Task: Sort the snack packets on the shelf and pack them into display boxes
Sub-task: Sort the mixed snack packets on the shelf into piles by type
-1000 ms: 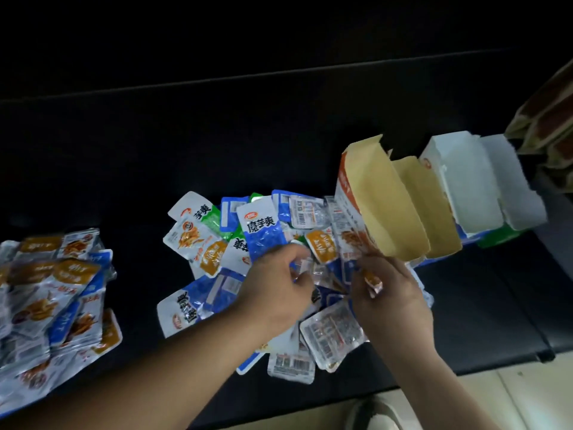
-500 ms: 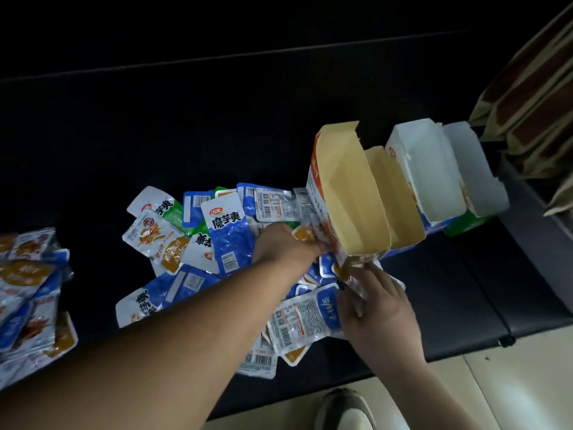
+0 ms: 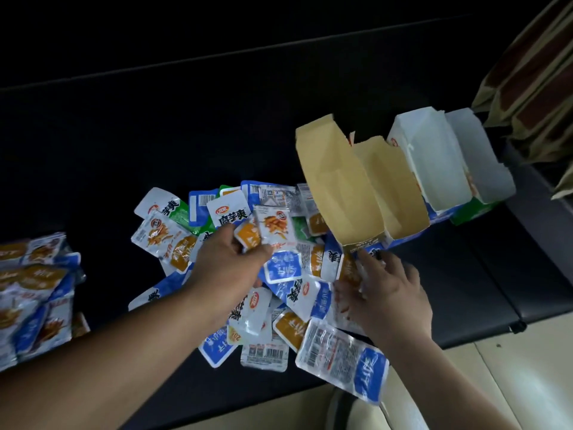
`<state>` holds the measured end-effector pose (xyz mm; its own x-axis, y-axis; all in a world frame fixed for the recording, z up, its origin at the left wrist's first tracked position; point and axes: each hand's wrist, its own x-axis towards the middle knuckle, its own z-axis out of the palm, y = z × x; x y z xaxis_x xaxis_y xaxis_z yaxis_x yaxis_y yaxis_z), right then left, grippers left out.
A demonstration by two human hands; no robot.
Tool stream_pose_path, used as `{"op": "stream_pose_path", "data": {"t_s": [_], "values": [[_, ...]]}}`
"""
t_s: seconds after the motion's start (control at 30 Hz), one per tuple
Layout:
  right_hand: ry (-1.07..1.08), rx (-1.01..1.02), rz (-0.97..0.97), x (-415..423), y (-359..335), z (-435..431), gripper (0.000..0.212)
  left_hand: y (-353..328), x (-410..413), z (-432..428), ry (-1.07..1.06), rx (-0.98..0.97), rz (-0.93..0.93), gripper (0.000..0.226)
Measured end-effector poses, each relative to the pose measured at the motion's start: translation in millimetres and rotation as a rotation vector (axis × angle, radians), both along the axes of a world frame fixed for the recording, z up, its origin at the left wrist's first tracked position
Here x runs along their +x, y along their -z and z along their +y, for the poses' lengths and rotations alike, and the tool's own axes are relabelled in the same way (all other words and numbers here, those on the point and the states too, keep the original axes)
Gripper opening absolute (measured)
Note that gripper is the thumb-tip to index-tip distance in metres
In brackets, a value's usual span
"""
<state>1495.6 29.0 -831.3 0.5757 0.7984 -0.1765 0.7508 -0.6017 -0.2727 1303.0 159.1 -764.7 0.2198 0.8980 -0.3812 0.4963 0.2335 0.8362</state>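
One packet (image 3: 276,228), pinched by left hand (image 3: 231,265), points lengthwise away

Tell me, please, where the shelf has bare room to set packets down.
Bare shelf lies behind the central pile, between it and the left stack, and right of the right hand. Crowded: that pile and the display boxes.

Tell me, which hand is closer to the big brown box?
Right. The right hand sits just below the big brown box; the left hand is farther left, pinching a packet.
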Motion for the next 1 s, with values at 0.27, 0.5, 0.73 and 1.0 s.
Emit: {"op": "stream_pose_path", "data": {"t_s": [0.27,0.5,0.73,1.0], "values": [[-0.048,0.386,-0.006,-8.3,5.0,-10.4,0.039,29.2,-21.7,-8.3,-0.181,-0.046,-0.117,0.021],[-0.332,0.072,0.113,-54.9,0.9,-13.0,0.079,34.8,-36.9,-10.9,-0.257,0.009,-0.096,0.017],[-0.297,0.143,0.046,-65.3,17.5,-0.4,0.058,34.4,-74.7,-19.5,-0.338,-0.050,-0.162,0.009],[-0.077,0.459,0.692,-106.1,-33.3,33.2,0.057,23.7,-87.0,-37.6,-0.309,-0.205,-0.386,0.007]]}}
